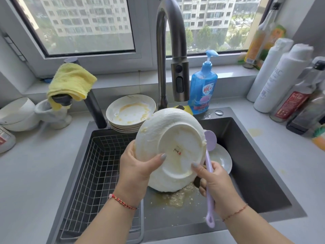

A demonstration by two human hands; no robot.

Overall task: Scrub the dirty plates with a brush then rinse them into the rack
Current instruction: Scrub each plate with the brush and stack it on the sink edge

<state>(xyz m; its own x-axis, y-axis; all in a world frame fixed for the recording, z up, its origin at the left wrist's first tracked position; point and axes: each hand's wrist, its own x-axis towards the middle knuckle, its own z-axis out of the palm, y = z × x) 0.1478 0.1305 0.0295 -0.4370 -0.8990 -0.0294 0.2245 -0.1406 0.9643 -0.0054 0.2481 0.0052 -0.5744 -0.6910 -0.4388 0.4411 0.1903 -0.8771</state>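
wire rack (98, 166) sitting in sink's left half | dirty plates (131, 111) stacked at back rim | left hand (139, 166) gripping soapy plate (168, 152) – underside facing camera, tilted over sink (249, 155) | right hand (216, 184) holding lilac brush (210, 173), thumb pressing plate | another plate (221, 159) lying behind brush head

Daylit window (84, 25) above grey countertop (26, 173)

Home kitchen: sink (246, 138), faucet (168, 50), probably detergent bottle (202, 88).
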